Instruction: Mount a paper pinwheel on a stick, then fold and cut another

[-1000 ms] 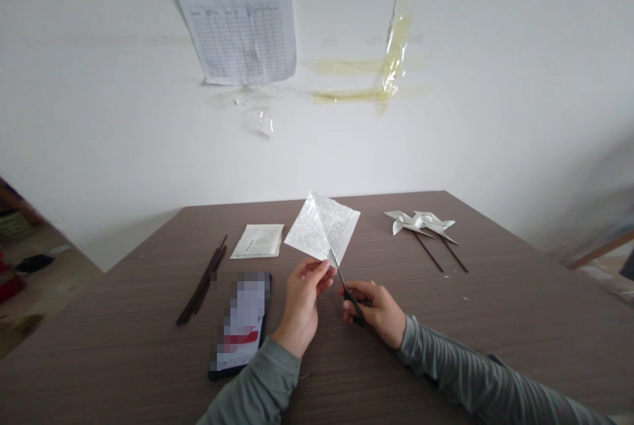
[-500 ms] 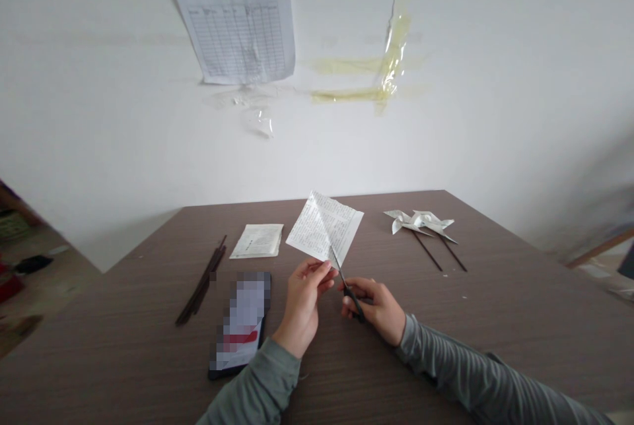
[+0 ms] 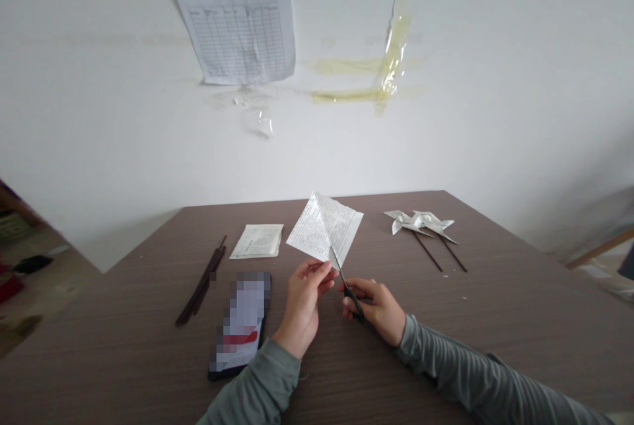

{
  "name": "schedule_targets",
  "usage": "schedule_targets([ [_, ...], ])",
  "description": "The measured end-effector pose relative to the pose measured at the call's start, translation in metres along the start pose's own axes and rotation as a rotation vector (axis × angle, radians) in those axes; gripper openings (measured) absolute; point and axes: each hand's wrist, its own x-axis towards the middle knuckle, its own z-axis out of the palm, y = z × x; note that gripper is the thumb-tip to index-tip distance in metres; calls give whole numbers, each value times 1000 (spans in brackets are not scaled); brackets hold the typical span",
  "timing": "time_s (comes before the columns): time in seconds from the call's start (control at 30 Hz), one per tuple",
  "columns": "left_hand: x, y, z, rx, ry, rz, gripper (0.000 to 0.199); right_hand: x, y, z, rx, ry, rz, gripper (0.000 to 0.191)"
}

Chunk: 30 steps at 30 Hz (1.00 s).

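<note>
Through the head camera I watch two bare hands meet over a brown table (image 3: 525, 329), a printed paper (image 3: 324, 230) raised between them. The left hand (image 3: 303, 303) pinches the sheet by its near corner, thumb over bent fingers, probably to steady the thin piece against the blades. The right hand (image 3: 380, 309) has its fingers curled about the handles of black scissors (image 3: 348, 291), whose blades point away from the wearer and lie over the near corner, in line with a diagonal crease; I judge the sheet is turned diamond-wise so that the crease runs straight ahead of them. How far the blades are parted, I cannot tell.

The paper extends beyond the left fingertips, which touch only its nearest edge, just left of the blades. The right fingers stay off it, with the blades reaching across the gap.

Nearest the left hand lies a phone (image 3: 244, 326), angled toward the wearer, perhaps for easy viewing. Beyond it rest a paper stack (image 3: 257, 241) and a bundle of dark sticks (image 3: 202, 286), seemingly set within reach. At right, two pinwheels (image 3: 434, 224) lie well apart from the hands, presumably out of the way.
</note>
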Motion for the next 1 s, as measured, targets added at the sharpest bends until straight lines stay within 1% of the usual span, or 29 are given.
schedule_targets([
  [0.1, 0, -1, -1, -8, -3, 6, 42, 0, -3, 1, -21, 35, -5, 68],
  [0.2, 0, -1, -1, -15, -8, 7, 41, 0, -3, 2, -16, 37, -7, 69],
  [0.4, 0, -1, -2, 5, -11, -3, 43, -1, -1, 1, -24, 32, -15, 60],
  [0.67, 1, -4, -1, -12, -13, -21, 41, 0, -3, 1, -43, 38, -17, 70],
  [0.87, 2, -6, -2, -17, -25, -1, 47, 0, -4, 1, -31, 35, -20, 65],
  [1.0, 2, -6, -3, -21, -34, -9, 47, 0, -2, 0, -45, 34, -37, 64],
])
